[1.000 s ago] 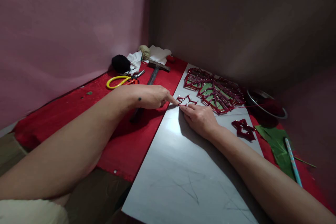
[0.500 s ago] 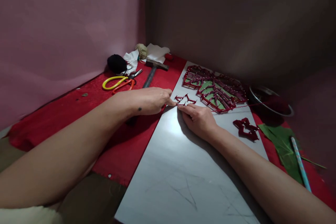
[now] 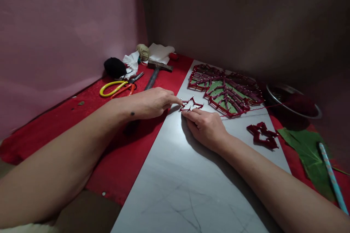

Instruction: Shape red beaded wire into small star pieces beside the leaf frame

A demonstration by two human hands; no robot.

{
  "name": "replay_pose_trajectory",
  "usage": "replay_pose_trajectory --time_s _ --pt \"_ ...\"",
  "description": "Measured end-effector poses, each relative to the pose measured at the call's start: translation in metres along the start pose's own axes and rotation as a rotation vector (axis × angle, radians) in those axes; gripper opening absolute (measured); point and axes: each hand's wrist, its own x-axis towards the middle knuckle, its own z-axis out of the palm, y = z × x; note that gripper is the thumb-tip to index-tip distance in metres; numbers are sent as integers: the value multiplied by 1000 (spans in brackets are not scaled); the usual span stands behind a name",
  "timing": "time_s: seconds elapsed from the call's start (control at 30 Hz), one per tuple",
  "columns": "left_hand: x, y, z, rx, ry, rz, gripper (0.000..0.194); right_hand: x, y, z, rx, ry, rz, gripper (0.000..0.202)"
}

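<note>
A small star [image 3: 190,105] of nails wound with dark red yarn stands on the white board [image 3: 164,174]. My left hand [image 3: 157,102] reaches in from the left, its index finger stretched to the star's left point and the other fingers curled; nothing shows in its grip. Just below the star, my right hand [image 3: 205,123] is closed in a pinch on the dark red yarn [image 3: 257,109]. That yarn runs from the metal bowl [image 3: 317,113] over the board to behind this hand. Its end at the fingertips is hidden.
A leaf-shaped string design [image 3: 224,91] and a finished yarn star [image 3: 263,136] are on the board. Scissors [image 3: 113,89], a hammer [image 3: 154,74] and black yarn [image 3: 115,67] lie left on red cloth [image 3: 133,164]. A green leaf [image 3: 308,156] and a pen [image 3: 332,174] lie right.
The camera view has shifted slightly. My left index finger has lifted from beside the right fingertips to the star's left point. My right hand stays below the star, still pinching.
</note>
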Motion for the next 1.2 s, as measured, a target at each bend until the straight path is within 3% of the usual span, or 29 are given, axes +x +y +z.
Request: replay_pose_trajectory --time_s 0.23,0.33,0.47,0.63,0.77,0.9,1.2 --pt "-1 5 4 90 -67 -31 46 0 0 -1 15 -27 5 31" --pt "-4 4 4 118 -44 -31 45 0 0 -1 16 -30 5 31" --pt "0 1 1 57 57 -63 33 0 1 -1 21 -30 8 31" --pt "15 3 9 -129 274 -268 23 0 1 0 25 -40 23 31" --pt "25 8 13 -264 288 -335 21 1 1 1 23 -49 36 30" --pt "31 12 4 -115 201 -282 21 1 1 0 14 -51 37 31" --pt "60 14 -16 322 -194 -145 18 1 1 1 6 -30 20 29"
